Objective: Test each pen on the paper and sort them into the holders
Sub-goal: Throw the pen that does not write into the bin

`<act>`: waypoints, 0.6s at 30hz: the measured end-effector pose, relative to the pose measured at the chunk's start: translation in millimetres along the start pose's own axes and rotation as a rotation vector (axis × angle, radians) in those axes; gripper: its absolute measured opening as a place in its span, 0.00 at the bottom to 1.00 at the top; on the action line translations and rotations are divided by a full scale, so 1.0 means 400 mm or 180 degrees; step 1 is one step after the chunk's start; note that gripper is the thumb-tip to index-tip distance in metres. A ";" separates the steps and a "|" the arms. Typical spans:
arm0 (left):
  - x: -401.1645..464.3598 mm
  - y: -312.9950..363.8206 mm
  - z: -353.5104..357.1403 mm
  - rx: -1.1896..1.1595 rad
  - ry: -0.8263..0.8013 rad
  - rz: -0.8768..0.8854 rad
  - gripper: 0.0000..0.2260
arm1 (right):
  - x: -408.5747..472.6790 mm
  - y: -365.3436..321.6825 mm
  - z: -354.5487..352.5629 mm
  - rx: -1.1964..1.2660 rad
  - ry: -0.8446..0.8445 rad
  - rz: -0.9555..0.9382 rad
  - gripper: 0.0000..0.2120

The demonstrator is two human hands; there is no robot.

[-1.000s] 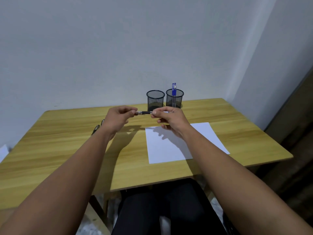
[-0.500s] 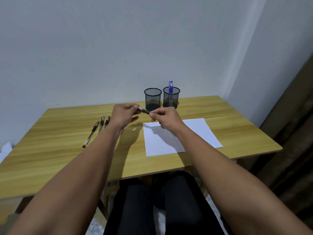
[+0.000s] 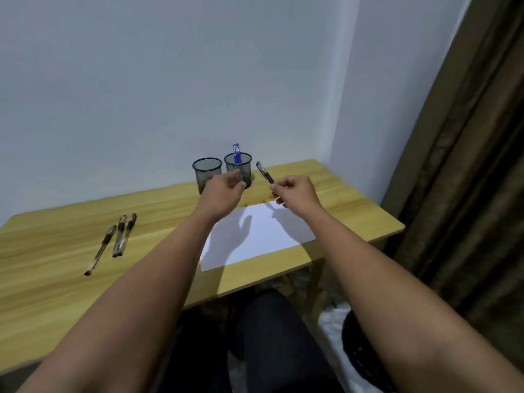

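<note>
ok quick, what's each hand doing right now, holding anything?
Left hand: open, fingers relaxed, nothing visibly held, in front of the mesh holders.
Right hand: pinching a black pen, raised above the paper.

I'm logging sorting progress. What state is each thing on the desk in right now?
Left holder: upright, looks empty.
Right holder: upright, blue pen inside.
Black pen: held tilted by right hand.
Left hand: open, holds nothing.
Three pens: lying untouched.
Paper: flat, unmarked.
</note>
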State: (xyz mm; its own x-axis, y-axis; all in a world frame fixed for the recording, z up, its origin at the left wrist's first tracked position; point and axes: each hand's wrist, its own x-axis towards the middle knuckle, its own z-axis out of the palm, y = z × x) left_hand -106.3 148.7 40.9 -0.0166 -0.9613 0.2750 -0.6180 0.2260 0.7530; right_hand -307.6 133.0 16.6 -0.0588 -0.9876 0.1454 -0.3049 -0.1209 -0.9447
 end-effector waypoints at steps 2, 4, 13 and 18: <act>0.019 0.038 0.084 0.0227 -0.0210 0.0198 0.22 | 0.005 0.030 -0.099 -0.0001 0.0459 0.0138 0.10; 0.032 0.086 0.182 0.0471 -0.0446 0.0404 0.22 | 0.008 0.073 -0.209 -0.0084 0.0878 0.0263 0.11; 0.056 0.269 0.622 0.1324 -0.1444 0.1442 0.24 | -0.111 0.333 -0.625 -0.0474 0.2377 0.0828 0.07; 0.070 0.303 0.781 0.1506 -0.1740 0.1822 0.20 | -0.201 0.531 -0.720 -0.0729 0.2625 0.1506 0.07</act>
State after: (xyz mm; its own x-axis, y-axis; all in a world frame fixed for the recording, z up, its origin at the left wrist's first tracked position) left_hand -427.2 100.2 -46.8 -0.7135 -0.6905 0.1188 -0.6560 0.7179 0.2330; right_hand -641.4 215.6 -111.0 -0.8423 -0.5390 0.0085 -0.2510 0.3782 -0.8911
